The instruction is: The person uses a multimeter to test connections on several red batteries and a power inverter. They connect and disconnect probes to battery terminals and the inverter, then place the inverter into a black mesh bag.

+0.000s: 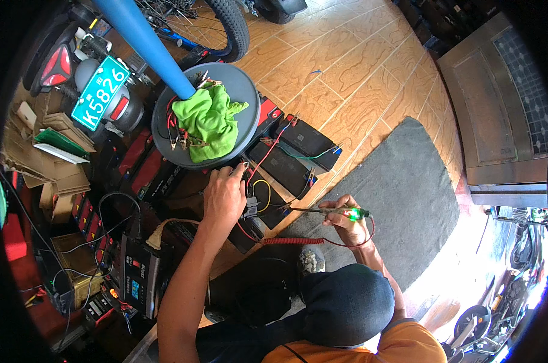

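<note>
The left hand [224, 195] rests with fingers curled on a black battery [259, 202] on the floor. The right hand [344, 219] pinches a green-lit test pen [328, 211], tip near the battery's wires.

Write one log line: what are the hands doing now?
left hand: on battery wires | right hand: holds test pen, tip at battery | green rag on grey tray

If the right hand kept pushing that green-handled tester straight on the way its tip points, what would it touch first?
Most likely the black batteries: the right hand aims the tester leftward, its tip near their wired terminals, just short of the left hand. Depth is hard to judge from above.
</note>
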The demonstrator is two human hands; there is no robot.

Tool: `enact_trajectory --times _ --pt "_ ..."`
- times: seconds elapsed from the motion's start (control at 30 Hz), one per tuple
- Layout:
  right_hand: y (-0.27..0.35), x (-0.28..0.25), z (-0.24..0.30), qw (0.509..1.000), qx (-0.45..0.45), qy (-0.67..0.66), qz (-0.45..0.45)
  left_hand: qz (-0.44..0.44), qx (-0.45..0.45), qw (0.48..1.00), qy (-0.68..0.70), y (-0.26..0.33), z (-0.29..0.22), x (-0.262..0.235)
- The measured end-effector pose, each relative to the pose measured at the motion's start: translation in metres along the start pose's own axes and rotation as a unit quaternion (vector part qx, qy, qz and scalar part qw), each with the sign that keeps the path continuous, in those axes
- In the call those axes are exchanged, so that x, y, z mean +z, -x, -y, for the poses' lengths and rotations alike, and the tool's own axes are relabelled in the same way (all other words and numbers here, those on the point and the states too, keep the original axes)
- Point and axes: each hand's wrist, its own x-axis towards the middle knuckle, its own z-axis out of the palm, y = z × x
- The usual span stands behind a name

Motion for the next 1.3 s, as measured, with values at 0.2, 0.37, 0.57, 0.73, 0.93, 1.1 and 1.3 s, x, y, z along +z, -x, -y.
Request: enact_trajectory --times 0.2,0.37,0.57,0.73,0.93,1.1,1.3 --pt "0.0 0.002 0.001 1.0 0.001 -0.001 -0.003 -0.005 0.006 1.0 0.004 0.0 0.0 0.0" --pt "0.0 0.001 0.001 1.0 -0.006 0.008 0.002 -0.004 0.015 1.0 -0.012 -0.001 -0.001 -0.002" --pt "0.0 -0.002 -0.001 1.0 -0.009 0.007 -0.001 0.025 -0.014 0.999 -0.017 -0.002 -0.011 -0.014" --pt "-0.003 -0.018 0.006 0.997 -0.004 -0.083 0.009 0.029 -0.031 0.986 0.159 0.005 -0.033 -0.042" --pt "-0.021 -0.04 0.03 0.992 -0.05 -0.117 0.009 -0.043 0.035 0.964 0.26 -0.01 -0.056 -0.045" --pt "-0.029 -0.034 0.041 0.994 -0.06 -0.086 -0.008 -0.033 0.046 0.997 0.05 -0.059 -0.043 -0.011" --pt "-0.03 -0.03 0.04 0.993 -0.072 -0.088 -0.015 -0.023 0.065 0.998 -0.012 -0.068 -0.036 0.013"
